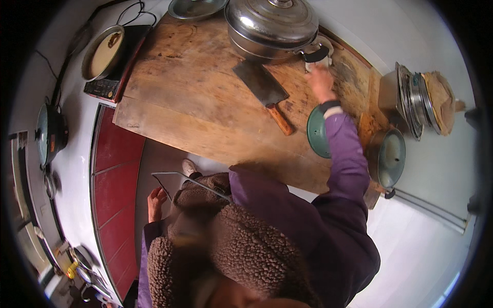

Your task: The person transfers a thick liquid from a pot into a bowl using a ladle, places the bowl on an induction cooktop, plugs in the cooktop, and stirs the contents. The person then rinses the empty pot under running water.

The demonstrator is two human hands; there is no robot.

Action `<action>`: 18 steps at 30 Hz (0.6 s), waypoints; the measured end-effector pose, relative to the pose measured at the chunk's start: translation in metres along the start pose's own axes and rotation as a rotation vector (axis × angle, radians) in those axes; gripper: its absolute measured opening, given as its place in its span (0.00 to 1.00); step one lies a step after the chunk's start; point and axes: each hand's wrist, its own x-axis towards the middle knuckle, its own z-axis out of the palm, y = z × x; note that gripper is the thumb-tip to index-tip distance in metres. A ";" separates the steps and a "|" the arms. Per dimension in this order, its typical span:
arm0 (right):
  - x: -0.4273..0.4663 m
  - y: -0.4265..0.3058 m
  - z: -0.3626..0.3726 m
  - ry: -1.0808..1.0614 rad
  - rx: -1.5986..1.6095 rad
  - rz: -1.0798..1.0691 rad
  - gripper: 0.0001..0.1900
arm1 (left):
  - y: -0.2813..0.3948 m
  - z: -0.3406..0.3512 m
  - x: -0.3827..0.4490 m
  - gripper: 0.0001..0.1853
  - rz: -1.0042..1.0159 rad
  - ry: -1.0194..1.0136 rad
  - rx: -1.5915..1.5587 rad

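My right hand (320, 80), slightly blurred, reaches to the back right of the wooden tabletop (192, 88). Its fingers are closed on a pale cloth (325, 61), bunched beside the black side handle of a large lidded steel pot (265, 34). A cleaver (262, 82) lies flat to the left of that hand, its wooden handle towards me. Under my right forearm is a green bowl (318, 133), partly covered by the sleeve. My left hand (156, 198) hangs low beside my body, off the table, with loosely curled fingers and nothing visible in it.
At the left, a pan (104, 54) with pale contents stands on an induction cooker (101, 87). A metal basin (196, 7) sits at the back. To the right are an enamel pot (389, 158) and several stacked lids or trays (414, 102). Red cabinet doors (115, 184) stand left.
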 end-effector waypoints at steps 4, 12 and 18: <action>0.083 0.049 0.038 0.345 0.166 0.160 0.26 | -0.002 0.009 -0.026 0.24 -0.041 0.116 0.032; 0.108 0.125 0.026 0.658 0.618 0.247 0.12 | -0.010 0.025 -0.033 0.33 -0.063 0.174 0.106; 0.071 0.204 -0.079 0.911 0.452 0.253 0.12 | -0.024 0.030 -0.019 0.23 -0.075 0.205 0.083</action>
